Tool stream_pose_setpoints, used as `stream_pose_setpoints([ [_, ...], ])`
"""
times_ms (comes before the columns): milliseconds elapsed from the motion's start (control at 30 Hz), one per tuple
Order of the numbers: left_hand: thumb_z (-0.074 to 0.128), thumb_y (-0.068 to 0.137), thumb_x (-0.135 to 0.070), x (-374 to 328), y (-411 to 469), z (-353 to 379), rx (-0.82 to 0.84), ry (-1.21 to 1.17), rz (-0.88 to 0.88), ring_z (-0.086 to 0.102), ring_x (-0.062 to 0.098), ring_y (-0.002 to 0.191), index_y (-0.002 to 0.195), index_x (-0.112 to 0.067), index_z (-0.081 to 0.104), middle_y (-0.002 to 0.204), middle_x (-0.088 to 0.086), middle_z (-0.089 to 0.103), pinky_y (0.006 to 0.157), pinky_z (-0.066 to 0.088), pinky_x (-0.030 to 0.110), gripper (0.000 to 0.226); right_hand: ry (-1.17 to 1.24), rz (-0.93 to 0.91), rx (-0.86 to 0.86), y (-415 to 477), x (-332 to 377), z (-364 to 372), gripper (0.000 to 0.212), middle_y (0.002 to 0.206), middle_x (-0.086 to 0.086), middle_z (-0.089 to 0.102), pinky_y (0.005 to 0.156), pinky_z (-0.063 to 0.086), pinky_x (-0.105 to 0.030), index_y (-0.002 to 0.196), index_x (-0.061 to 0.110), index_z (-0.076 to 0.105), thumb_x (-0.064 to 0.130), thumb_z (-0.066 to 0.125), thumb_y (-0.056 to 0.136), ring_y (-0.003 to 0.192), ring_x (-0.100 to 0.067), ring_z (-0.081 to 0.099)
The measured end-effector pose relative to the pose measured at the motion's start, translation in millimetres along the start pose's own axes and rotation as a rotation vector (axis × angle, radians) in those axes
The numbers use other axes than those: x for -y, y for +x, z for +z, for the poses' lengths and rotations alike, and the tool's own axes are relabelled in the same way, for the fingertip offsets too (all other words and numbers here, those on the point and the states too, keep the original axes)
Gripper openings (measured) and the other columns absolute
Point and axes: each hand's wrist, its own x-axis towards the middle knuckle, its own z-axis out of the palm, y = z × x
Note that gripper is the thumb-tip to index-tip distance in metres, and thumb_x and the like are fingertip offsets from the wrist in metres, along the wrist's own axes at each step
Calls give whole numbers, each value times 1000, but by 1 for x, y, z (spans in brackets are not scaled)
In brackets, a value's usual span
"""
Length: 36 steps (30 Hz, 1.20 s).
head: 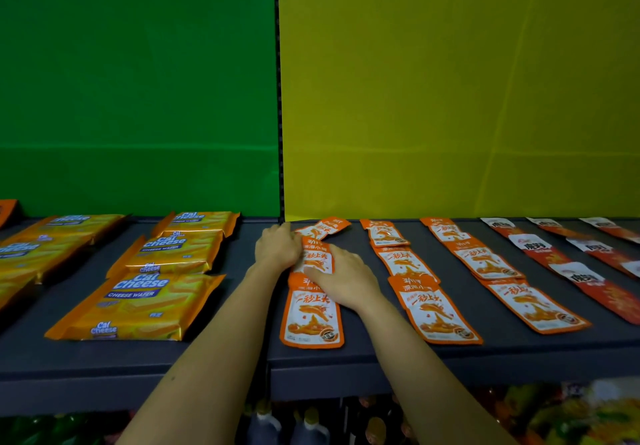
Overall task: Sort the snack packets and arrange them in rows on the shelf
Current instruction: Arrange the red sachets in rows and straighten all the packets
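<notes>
Behind the dark grey shelf (pixel 221 351) stand a green panel (pixel 138 81) at left and a yellow panel (pixel 450 81) at right; the hands work just at the seam between them. The right hand (pixel 341 278) lies flat on the middle orange packet (pixel 315 257), fingers straight and pressing it down; the left hand (pixel 278 247) touches the left edge of this packet and the skewed back packets (pixel 330 226) behind it, but whether its fingers pinch or only push, I cannot tell. The 2 hands are close together, almost touching; the front packet (pixel 313 313) of this row lies straight, its top edge under the right hand.

To do this step well, I judge that the right hand should pin the middle packet while the left one turns the back packets into line, with an overlap like that of the neighbouring orange row (pixel 434 306); such thin foil probably slides easily, so a light push is enough. Further right lie red-and-white packets (pixel 588 282); at left, Cal Cheese wafer packs (pixel 138 302) lie in rows.
</notes>
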Motion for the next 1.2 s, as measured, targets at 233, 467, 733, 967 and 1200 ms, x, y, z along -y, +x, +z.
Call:
stream_pose_setpoints([
  [233,36,98,-27,5,0,3,-30,24,49,37,33,126,119,-4,57,131,19,46,100,35,42,38,-59,-31,-14,3,-3,5,51,132,-2,54,96,41,-38,129,21,46,49,51,88,124,-23,47],
  [467,37,97,-26,2,-8,3,-26,4,91,38,32,124,120,-4,57,127,19,49,100,35,42,37,-52,-35,-16,6,-4,6,50,131,-3,54,96,40,-37,129,20,47,49,52,88,123,-23,48],
  [733,36,97,-25,3,-12,3,-1,-58,70,38,32,124,121,-2,55,130,19,49,102,33,41,37,-20,5,-46,10,-1,4,48,131,-3,56,100,38,-38,129,18,47,48,44,92,123,-24,49],
  [967,29,99,-25,3,-20,2,17,-83,59,41,32,122,114,-1,57,129,20,50,100,34,42,40,-137,24,17,16,2,-1,51,144,-9,43,111,27,-40,145,14,29,36,29,99,134,-26,38],
  [1200,30,99,-26,3,-29,0,21,-42,47,39,30,127,128,-4,49,135,17,47,102,33,40,41,-154,25,35,16,3,1,52,148,-7,38,114,24,-40,148,16,25,34,28,100,137,-25,34],
])
